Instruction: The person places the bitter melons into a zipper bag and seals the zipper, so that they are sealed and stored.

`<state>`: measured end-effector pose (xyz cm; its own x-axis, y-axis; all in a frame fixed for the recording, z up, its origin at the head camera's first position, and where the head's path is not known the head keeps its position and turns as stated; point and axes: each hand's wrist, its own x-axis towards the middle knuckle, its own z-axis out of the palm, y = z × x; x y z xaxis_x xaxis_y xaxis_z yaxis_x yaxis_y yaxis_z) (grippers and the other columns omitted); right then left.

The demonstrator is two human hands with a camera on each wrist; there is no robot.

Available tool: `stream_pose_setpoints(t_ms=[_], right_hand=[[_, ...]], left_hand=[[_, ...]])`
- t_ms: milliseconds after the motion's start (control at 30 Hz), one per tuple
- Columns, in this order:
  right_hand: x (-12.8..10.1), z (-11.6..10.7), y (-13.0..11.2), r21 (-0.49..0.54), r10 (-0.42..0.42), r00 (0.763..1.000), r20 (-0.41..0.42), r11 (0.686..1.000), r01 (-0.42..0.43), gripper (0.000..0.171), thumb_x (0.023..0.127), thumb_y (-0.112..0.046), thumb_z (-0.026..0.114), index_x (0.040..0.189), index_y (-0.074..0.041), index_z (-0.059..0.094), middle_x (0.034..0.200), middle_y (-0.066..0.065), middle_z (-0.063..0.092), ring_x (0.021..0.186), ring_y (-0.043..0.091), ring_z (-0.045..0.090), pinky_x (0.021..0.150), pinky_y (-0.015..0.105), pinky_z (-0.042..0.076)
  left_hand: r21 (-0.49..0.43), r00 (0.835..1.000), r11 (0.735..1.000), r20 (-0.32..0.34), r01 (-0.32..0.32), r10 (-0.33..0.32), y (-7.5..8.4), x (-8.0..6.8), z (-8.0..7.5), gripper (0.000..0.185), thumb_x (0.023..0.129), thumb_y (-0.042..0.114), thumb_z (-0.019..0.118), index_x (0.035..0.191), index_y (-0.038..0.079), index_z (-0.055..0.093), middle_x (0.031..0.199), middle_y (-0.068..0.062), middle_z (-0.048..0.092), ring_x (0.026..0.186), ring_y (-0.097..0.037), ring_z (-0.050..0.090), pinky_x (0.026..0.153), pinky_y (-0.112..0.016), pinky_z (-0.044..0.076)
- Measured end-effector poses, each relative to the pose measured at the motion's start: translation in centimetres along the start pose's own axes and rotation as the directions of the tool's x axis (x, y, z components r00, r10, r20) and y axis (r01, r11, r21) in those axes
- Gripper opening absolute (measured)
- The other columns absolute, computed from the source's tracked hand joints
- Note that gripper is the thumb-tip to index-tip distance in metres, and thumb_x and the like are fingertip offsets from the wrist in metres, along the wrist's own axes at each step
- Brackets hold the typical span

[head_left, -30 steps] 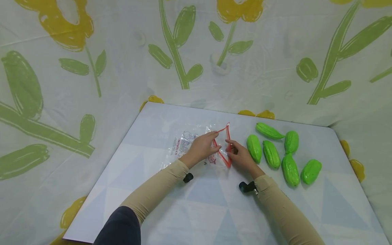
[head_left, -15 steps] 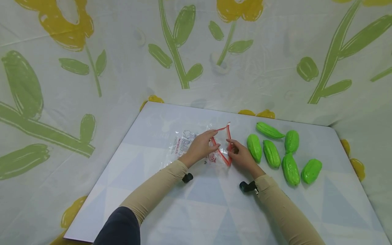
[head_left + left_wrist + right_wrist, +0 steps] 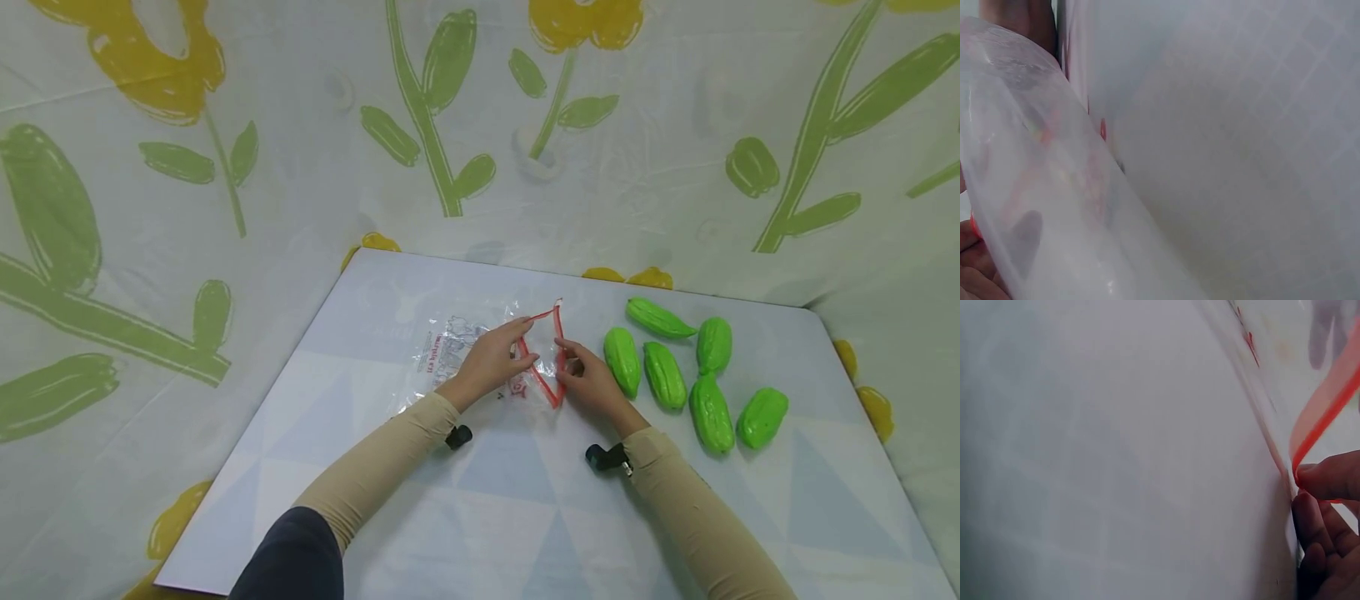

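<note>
You are working with a clear plastic bag (image 3: 447, 343) at the centre of the frame, which is lying left of the green vegetables (image 3: 665, 377). Your right hand (image 3: 588, 377) is pinching the right side of its red rim (image 3: 558, 323) and your left hand (image 3: 489, 358) is gripping the left side, so the bag is gaping between them. It is looking thin, light and slippery, likely creasing easily; the rim is looking stiffer, so it is probably offering the surest hold.

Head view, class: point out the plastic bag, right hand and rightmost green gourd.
Plastic bag (image 3: 450, 346), head view, printed panel.
Right hand (image 3: 590, 379), head view, its middle.
Rightmost green gourd (image 3: 762, 418), head view, its middle.
</note>
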<state>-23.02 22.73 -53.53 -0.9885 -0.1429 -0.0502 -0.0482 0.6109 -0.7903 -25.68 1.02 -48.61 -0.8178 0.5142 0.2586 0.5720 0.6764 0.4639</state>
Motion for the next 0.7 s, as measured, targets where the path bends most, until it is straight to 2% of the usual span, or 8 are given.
stream_pose_setpoints(t_ms=[300,700], right_hand=[[0.02,0.06,0.04,0.017,0.001,1.0,0.014,1.0,-0.001,0.057,0.087,-0.021,0.065,0.138,-0.032,0.043,0.113,0.001,0.055,0.087,0.02,0.051,0.072,0.032,0.047],[-0.2,-0.14,-0.07,0.031,0.001,1.0,0.017,1.0,-0.001,0.057,0.087,-0.021,0.065,0.138,-0.034,0.042,0.116,0.002,0.056,0.089,0.02,0.051,0.074,0.032,0.047]], left_hand=[[-0.022,0.999,0.999,0.018,0.035,-0.035,-0.01,-0.06,0.03,0.065,0.085,0.039,0.066,0.14,0.013,0.044,0.143,0.001,0.043,0.131,-0.015,0.039,0.106,-0.029,0.034],[-0.024,1.0,1.0,0.01,0.02,-0.02,-0.13,-0.05,0.11,0.065,0.085,0.039,0.065,0.14,0.013,0.043,0.143,-0.001,0.043,0.13,-0.016,0.04,0.105,-0.029,0.034]])
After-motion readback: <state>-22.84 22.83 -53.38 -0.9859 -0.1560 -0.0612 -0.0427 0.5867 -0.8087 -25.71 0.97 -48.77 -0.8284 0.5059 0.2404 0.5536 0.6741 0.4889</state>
